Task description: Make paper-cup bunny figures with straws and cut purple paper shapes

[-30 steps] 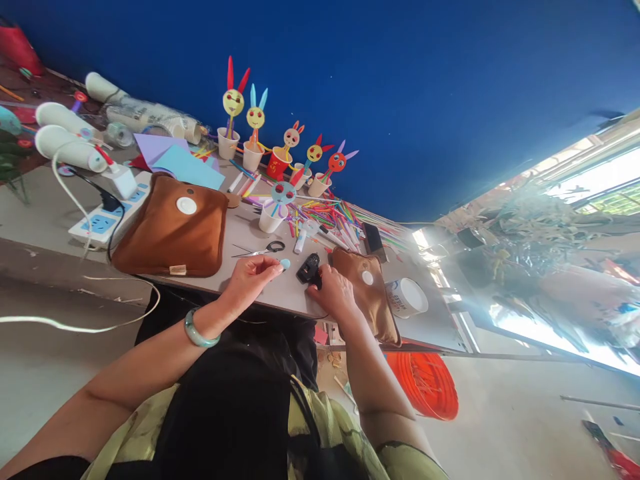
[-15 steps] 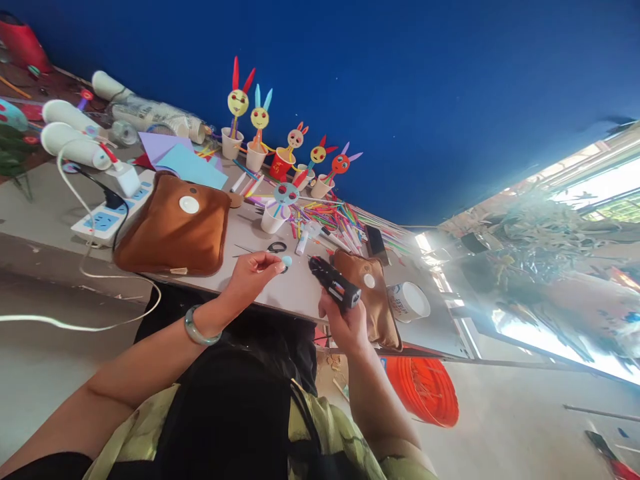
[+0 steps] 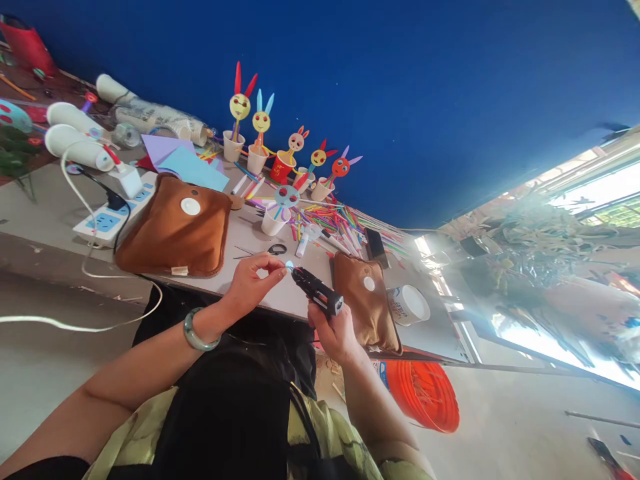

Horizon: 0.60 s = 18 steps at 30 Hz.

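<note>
Over the table's front edge, my left hand pinches a small light-blue disc between thumb and fingertips. A black glue gun is gripped in my right hand, its nozzle pointing left at the disc. The nozzle is right beside the disc; whether they touch I cannot tell. Just beyond my left fingers lie black-handled scissors. Behind them a paper cup holds a blue-faced rabbit figure with red ears.
Several rabbit figures in cups, such as the red cup, line the blue wall. Brown plush cushions flank my hands. A power strip with cables is at left, coloured sticks at the back, a white bucket right, an orange basket below.
My right hand has brought the glue gun left, so its nozzle is now beside the light-blue disc. My left hand has shifted slightly right, still pinching the disc.
</note>
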Each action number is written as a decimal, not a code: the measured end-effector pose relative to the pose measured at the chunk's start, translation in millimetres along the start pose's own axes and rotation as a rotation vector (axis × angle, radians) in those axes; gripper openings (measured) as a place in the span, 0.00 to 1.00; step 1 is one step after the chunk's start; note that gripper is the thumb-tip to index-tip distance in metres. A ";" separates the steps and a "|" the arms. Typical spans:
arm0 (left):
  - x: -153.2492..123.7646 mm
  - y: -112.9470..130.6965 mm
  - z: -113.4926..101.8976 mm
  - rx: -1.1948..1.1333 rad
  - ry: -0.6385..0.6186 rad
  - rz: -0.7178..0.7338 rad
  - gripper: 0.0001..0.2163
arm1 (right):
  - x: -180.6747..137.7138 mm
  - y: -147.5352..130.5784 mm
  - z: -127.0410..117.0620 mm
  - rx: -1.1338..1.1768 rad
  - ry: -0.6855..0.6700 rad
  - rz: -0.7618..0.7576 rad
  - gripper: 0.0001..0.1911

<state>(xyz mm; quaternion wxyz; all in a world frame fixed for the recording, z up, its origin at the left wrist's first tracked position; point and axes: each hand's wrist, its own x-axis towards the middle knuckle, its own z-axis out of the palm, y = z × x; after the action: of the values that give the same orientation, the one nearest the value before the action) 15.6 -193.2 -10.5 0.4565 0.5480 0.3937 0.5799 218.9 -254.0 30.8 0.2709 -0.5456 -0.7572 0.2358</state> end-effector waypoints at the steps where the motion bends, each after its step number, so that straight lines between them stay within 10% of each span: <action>1: -0.1 -0.2 0.1 -0.002 0.002 0.002 0.06 | 0.0 -0.2 -0.2 -0.003 -0.001 -0.002 0.18; 18: -0.6 -4.1 -1.1 0.007 0.013 0.035 0.06 | 0.8 -1.0 -0.6 -0.040 0.000 -0.021 0.17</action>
<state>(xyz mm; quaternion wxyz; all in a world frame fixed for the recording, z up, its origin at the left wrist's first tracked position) 14.9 -192.6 -14.7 0.4417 0.5526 0.3889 0.5902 218.4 -253.5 32.0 0.2627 -0.5428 -0.7675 0.2178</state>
